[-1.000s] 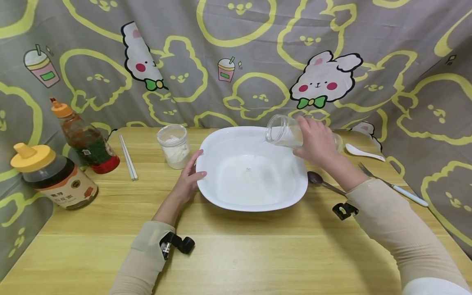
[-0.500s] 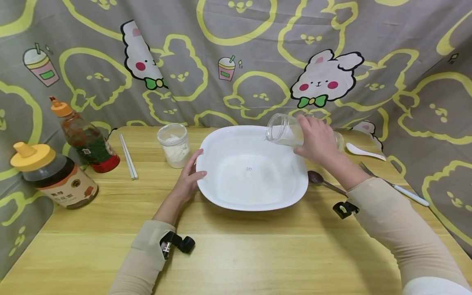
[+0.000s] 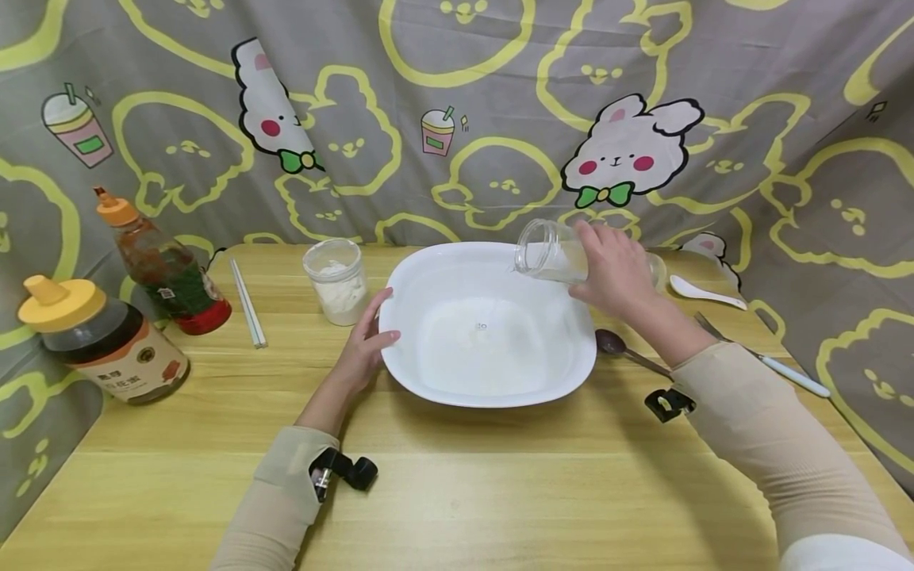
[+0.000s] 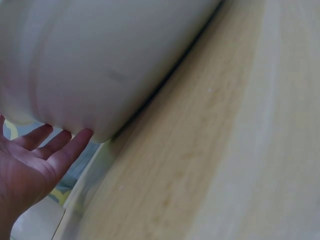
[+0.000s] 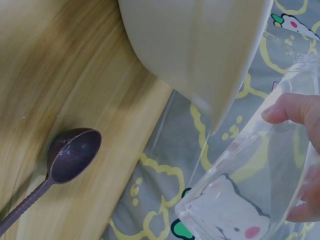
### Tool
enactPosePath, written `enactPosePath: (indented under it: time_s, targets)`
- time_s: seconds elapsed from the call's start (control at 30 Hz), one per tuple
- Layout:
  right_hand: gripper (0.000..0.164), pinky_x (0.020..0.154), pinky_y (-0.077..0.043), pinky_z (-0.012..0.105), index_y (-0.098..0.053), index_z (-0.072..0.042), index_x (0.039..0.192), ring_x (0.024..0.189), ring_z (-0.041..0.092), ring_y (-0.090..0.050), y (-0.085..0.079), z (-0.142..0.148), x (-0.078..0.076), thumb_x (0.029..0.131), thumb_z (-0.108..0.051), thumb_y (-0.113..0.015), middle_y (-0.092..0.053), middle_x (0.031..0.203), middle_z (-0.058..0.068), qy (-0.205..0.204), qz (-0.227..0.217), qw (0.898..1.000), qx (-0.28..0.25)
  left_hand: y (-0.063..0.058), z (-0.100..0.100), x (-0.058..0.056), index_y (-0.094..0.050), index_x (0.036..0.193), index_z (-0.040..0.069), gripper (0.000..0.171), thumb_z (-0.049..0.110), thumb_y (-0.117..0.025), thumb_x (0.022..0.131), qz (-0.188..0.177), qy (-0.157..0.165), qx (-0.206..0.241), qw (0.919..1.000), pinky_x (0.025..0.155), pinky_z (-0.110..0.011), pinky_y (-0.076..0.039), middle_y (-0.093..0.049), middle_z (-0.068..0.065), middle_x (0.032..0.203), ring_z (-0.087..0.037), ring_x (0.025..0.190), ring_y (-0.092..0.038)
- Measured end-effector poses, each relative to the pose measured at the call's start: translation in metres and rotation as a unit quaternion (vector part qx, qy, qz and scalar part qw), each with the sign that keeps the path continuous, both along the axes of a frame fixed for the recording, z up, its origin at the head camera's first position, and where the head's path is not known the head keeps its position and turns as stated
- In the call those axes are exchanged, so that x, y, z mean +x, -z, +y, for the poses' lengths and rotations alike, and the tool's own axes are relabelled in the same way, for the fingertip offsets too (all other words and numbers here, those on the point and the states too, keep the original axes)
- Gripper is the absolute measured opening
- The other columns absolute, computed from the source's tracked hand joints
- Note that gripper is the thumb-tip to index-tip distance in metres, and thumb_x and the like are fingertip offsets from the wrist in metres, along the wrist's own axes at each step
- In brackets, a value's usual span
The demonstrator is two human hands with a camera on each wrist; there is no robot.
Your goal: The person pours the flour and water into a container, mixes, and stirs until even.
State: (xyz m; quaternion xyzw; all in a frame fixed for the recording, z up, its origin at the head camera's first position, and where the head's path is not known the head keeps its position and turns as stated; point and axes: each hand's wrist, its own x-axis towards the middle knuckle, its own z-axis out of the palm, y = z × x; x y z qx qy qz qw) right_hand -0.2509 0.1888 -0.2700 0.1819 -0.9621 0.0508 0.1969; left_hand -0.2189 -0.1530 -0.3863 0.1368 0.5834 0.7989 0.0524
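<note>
A large white basin [image 3: 493, 373] stands on the table. At its left rim, my left hand [image 3: 360, 349] holds it with the thumb over the edge; in the left wrist view fingers [image 4: 75, 147] touch its outer wall. My right hand [image 3: 614, 270] grips a clear jar [image 3: 553, 254], tipped nearly level with its mouth over the basin's right back rim. In the right wrist view a little clear liquid [image 5: 282, 42] runs from that mouth towards the basin. Shallow liquid seems to cover the basin's bottom, with small marks in the middle.
Left of the basin stand a jar of white powder [image 3: 339, 293], chopsticks [image 3: 248, 305], a red sauce bottle [image 3: 167, 274] and a honey jar [image 3: 117, 349]. On the right lie a dark ladle-like spoon [image 3: 614, 343], a white spoon [image 3: 703, 293] and a fork [image 3: 764, 357]. A patterned curtain [image 3: 500, 103] hangs behind.
Both hands, the jar and the basin keep nearly the same places. The marks at the basin's bottom shift in shape slightly.
</note>
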Motion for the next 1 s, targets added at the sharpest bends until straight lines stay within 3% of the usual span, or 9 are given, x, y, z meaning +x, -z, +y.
enactPosePath:
  time_s: [0.3, 0.67, 1.0]
  targets:
    - [0.073, 0.075, -0.037, 0.056, -0.035, -0.003, 0.118, 0.096, 0.042, -0.041, 0.0001, 0.0003, -0.0001, 0.058, -0.018, -0.073, -0.045, 0.109, 0.025, -0.001, 0.005, 1.0, 0.002, -0.0008, -0.0002, -0.0003, -0.022, 0.136, 0.015, 0.066, -0.002, -0.047, 0.077, 0.0, -0.001, -0.004, 1.0, 0.072, -0.036, -0.05, -0.025, -0.019, 0.132, -0.04, 0.111, -0.031]
    - [0.073, 0.075, -0.037, 0.055, -0.035, -0.003, 0.117, 0.095, 0.042, -0.042, 0.0003, 0.0, -0.0004, 0.057, -0.019, -0.074, -0.045, 0.107, 0.025, -0.004, 0.012, 1.0, 0.005, 0.0011, -0.0003, -0.0008, -0.023, 0.136, 0.014, 0.066, -0.002, -0.047, 0.076, 0.002, -0.003, -0.005, 1.0, 0.071, -0.033, -0.05, -0.025, -0.018, 0.132, -0.026, 0.104, -0.042]
    - [0.073, 0.076, -0.036, 0.057, -0.035, -0.004, 0.117, 0.096, 0.042, -0.041, -0.0014, -0.0023, 0.0006, 0.057, -0.019, -0.074, -0.045, 0.106, 0.024, -0.001, 0.004, 1.0, 0.006, 0.001, -0.0004, -0.001, -0.022, 0.136, 0.012, 0.066, -0.003, -0.046, 0.077, 0.002, -0.007, -0.012, 0.9999, 0.07, -0.033, -0.05, -0.026, -0.019, 0.131, -0.027, 0.103, -0.043]
